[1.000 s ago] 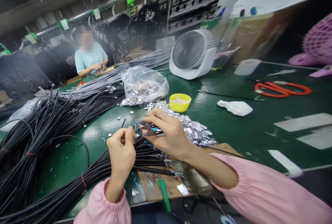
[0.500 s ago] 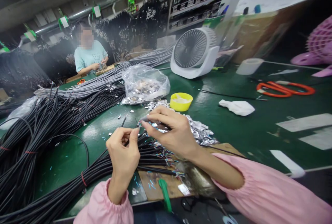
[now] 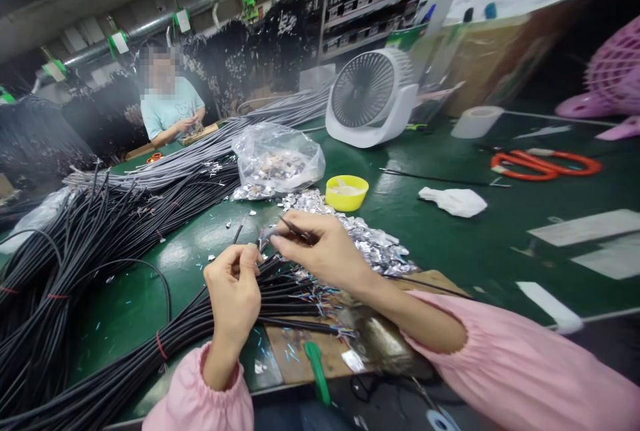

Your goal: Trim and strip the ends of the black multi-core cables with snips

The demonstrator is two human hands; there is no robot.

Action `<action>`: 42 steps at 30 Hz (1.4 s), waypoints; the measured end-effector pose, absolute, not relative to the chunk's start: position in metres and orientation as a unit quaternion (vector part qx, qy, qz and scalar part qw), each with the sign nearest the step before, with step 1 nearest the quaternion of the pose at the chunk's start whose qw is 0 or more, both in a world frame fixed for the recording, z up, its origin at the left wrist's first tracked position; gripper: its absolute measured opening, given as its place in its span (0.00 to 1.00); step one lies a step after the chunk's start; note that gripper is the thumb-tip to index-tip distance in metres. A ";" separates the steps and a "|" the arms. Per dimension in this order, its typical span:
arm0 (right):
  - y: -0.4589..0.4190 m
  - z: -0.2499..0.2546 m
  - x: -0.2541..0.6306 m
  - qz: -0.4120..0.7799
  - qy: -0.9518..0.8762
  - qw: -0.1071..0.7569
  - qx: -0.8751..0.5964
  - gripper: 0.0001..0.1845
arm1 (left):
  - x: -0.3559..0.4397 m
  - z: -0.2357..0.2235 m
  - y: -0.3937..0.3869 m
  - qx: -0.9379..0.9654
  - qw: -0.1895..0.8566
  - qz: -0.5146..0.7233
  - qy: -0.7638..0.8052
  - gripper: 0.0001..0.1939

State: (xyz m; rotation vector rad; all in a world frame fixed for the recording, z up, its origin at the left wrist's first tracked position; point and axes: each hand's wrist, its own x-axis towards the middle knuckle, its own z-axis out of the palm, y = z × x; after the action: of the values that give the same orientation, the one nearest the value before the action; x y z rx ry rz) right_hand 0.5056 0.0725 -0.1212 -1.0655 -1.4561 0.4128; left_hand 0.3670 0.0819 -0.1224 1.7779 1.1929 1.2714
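Note:
My left hand (image 3: 233, 288) is closed, thumb against forefinger, on the end of a black cable (image 3: 238, 234). Fine wires at that end stick up between my two hands; they are too small to tell apart. In the closed fingers of my right hand (image 3: 325, 248) is a slim dark pair of tweezers (image 3: 299, 228), partly hidden, its point near the cable end. Below both hands lies a bundle of black cables (image 3: 200, 330), with stripped, coloured wire ends (image 3: 320, 298) on the right. Silvery foil scraps (image 3: 380, 244) are heaped behind my right wrist.
A wooden board (image 3: 290, 361) and green clamp handle (image 3: 317, 372) are at the front edge. Behind stand a yellow dish (image 3: 347, 200), clear bag (image 3: 280, 158) and white fan (image 3: 370, 99). Orange-handled scissors (image 3: 545, 164) lie right, more cables (image 3: 60, 264) left. A co-worker (image 3: 173, 108) sits across.
My right hand has turned, so the dark tweezers now show above its fingers. My left hand has shifted slightly left and the fingertips are a little further apart. The view has moved slightly.

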 end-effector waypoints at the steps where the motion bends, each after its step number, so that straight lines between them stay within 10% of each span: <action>1: 0.073 -0.121 0.506 0.192 -0.614 0.610 -0.462 0.10 | 0.367 -0.122 0.082 0.675 0.326 0.481 0.455 0.16; 20: 0.070 -0.119 0.506 0.210 -0.611 0.616 -0.451 0.09 | 0.369 -0.128 0.080 0.673 0.308 0.522 0.424 0.10; 32: 0.074 -0.126 0.519 0.005 -0.629 0.608 -0.484 0.08 | 0.351 -0.126 0.106 0.667 0.322 0.515 0.431 0.10; 42: 0.090 -0.154 0.531 -0.114 -0.709 0.516 -0.467 0.10 | 0.264 -0.170 0.039 0.751 -0.006 0.260 0.607 0.14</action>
State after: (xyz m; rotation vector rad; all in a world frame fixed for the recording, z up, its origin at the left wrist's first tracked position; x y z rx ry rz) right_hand 0.5308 0.0904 -0.1538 -1.1210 -1.7033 -0.2743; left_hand 0.2645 0.0390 -0.1700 2.3674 1.9146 0.8202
